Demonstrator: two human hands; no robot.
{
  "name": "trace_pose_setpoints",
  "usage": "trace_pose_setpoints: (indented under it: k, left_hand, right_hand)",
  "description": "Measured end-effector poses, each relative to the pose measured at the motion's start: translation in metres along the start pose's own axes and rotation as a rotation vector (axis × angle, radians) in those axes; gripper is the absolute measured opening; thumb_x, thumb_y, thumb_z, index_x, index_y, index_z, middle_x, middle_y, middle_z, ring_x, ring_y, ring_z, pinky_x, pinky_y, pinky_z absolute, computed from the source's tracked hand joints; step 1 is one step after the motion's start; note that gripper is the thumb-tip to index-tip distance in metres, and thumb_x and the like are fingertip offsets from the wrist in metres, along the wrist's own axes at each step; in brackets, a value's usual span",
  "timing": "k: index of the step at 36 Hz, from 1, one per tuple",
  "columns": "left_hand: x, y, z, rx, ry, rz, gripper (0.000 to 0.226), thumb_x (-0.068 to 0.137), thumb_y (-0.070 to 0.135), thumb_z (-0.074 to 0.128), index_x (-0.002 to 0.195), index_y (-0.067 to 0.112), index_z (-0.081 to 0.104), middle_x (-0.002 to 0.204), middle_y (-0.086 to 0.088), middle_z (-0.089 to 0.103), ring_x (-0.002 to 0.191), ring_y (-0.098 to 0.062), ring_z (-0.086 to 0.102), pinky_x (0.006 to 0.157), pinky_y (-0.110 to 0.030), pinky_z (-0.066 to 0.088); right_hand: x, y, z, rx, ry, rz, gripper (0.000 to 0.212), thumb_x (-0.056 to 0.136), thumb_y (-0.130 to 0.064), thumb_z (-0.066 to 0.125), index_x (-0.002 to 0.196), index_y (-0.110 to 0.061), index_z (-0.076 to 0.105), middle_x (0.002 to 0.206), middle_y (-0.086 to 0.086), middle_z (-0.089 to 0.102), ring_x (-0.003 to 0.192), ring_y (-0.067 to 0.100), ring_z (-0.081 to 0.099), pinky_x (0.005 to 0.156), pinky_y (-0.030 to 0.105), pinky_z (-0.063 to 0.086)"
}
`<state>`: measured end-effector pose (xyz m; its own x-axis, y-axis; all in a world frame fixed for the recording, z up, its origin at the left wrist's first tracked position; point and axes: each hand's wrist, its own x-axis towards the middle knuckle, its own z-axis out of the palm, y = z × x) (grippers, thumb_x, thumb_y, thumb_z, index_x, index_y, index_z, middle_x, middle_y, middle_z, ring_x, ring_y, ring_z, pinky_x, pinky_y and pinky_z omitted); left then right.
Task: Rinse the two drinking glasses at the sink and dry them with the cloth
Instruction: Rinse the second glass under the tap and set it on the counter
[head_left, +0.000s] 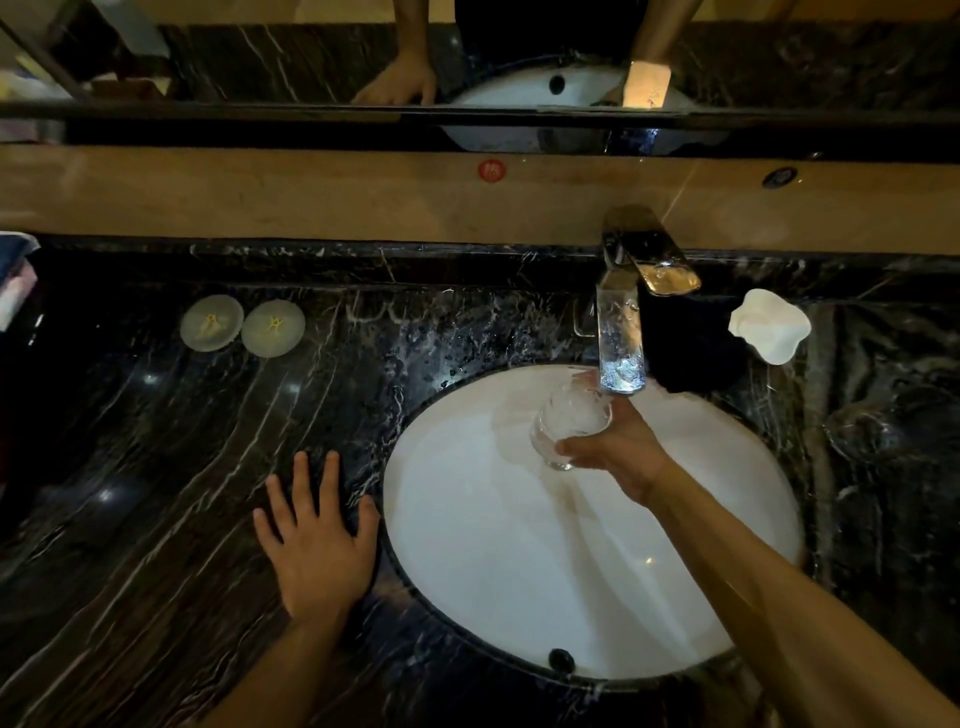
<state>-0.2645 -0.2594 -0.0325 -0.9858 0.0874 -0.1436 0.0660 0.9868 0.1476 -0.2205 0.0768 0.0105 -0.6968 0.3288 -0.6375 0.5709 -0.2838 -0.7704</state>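
Dark marble counter (156, 519). Left hand (317, 545) flat, fingers spread, likely bracing beside sink (519, 597). Right hand (618, 452) grips glass (569, 423), tilted under tap (621, 343) to catch water. Two coasters (241, 325), white dish (769, 325) behind. Second glass, cloth: unseen.

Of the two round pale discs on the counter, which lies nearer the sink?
The right-hand disc: it sits closer to the white sink than its twin, the left-hand disc, which lies beside it, farther along the dark counter.

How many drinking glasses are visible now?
1. The glass is over the sink, held by the right hand under the faucet. The second glass is not in view.
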Motion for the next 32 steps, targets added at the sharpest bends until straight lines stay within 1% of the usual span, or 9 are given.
trace_pose_setpoints:
  k: [4,6,9,16,22,25,27,30,32]
  left_hand:
    - [0.000,-0.001,0.000,0.004,-0.001,-0.006,0.072,0.091,0.061,0.022,0.155,0.028,0.024,0.164,-0.007,0.018,0.151,-0.036,0.009,0.118,-0.061,0.010]
    - [0.000,0.000,0.000,0.002,-0.001,-0.006,0.072,0.091,0.062,0.022,0.155,0.028,0.024,0.164,-0.007,0.018,0.151,-0.036,0.009,0.118,-0.061,0.009]
    - [0.000,0.001,-0.001,0.001,-0.001,-0.005,0.072,0.091,0.061,0.022,0.155,0.028,0.024,0.164,-0.007,0.019,0.150,-0.036,0.010,0.118,-0.060,0.009]
    - [0.000,0.001,0.000,-0.002,-0.001,-0.018,0.072,0.091,0.061,0.023,0.155,0.029,0.025,0.164,-0.005,0.017,0.151,-0.035,0.008,0.119,-0.060,0.008]
    - [0.000,0.002,-0.001,-0.011,-0.001,-0.020,0.072,0.091,0.061,0.023,0.155,0.029,0.025,0.164,-0.006,0.017,0.151,-0.035,0.008,0.119,-0.059,0.007]
    - [0.000,0.002,-0.001,-0.011,-0.001,-0.015,0.071,0.091,0.061,0.023,0.155,0.029,0.025,0.164,-0.006,0.017,0.151,-0.034,0.007,0.119,-0.059,0.007]
    - [0.000,0.001,-0.001,-0.013,0.001,-0.014,0.071,0.091,0.061,0.023,0.155,0.029,0.024,0.164,-0.006,0.017,0.151,-0.034,0.006,0.119,-0.060,0.007]
    - [0.000,0.001,-0.001,-0.008,0.000,-0.017,0.072,0.091,0.061,0.023,0.155,0.029,0.025,0.164,-0.006,0.017,0.151,-0.035,0.007,0.119,-0.060,0.008]
    - [0.000,0.001,0.000,-0.005,-0.001,-0.017,0.072,0.091,0.061,0.023,0.155,0.028,0.026,0.164,-0.006,0.017,0.151,-0.035,0.008,0.118,-0.060,0.008]
  right_hand:
    - [-0.001,0.002,0.009,-0.076,0.151,-0.139,0.076,0.062,0.004,0.088,0.126,-0.019,0.053,0.114,-0.003,0.063,0.102,0.013,0.062,0.082,0.028,0.052]
    - [0.000,0.001,0.009,-0.121,0.221,-0.189,0.073,0.066,0.003,0.086,0.128,-0.016,0.053,0.115,0.000,0.063,0.102,0.017,0.061,0.082,0.022,0.048]
    - [0.001,-0.001,0.008,-0.177,0.296,-0.264,0.071,0.068,0.003,0.085,0.130,-0.011,0.053,0.114,0.003,0.062,0.102,0.019,0.061,0.070,0.004,0.044]
    - [-0.007,-0.007,0.001,-0.477,0.415,-0.401,0.071,0.065,-0.003,0.080,0.129,-0.020,0.053,0.130,0.002,0.053,0.113,0.020,0.052,0.084,0.028,0.043]
    - [-0.006,-0.005,-0.014,-0.737,0.470,-0.319,0.086,0.056,-0.016,0.084,0.135,-0.021,0.049,0.133,0.005,0.049,0.122,0.030,0.043,0.090,0.039,0.043]
    - [-0.007,-0.008,-0.023,-0.808,0.396,-0.205,0.090,0.054,-0.026,0.084,0.135,-0.024,0.044,0.131,0.006,0.051,0.121,0.033,0.043,0.090,0.046,0.045]
    - [-0.008,-0.012,-0.028,-0.656,0.298,-0.107,0.084,0.053,-0.018,0.085,0.129,-0.024,0.050,0.124,0.007,0.057,0.114,0.032,0.051,0.087,0.044,0.049]
    - [-0.012,-0.016,-0.033,-0.358,0.101,0.069,0.071,0.061,0.002,0.080,0.121,-0.026,0.055,0.112,0.005,0.065,0.100,0.026,0.060,0.066,0.029,0.046]
    - [-0.014,-0.016,-0.033,-0.239,0.004,0.178,0.068,0.065,0.005,0.077,0.119,-0.031,0.057,0.108,0.002,0.066,0.096,0.021,0.060,0.067,0.028,0.046]
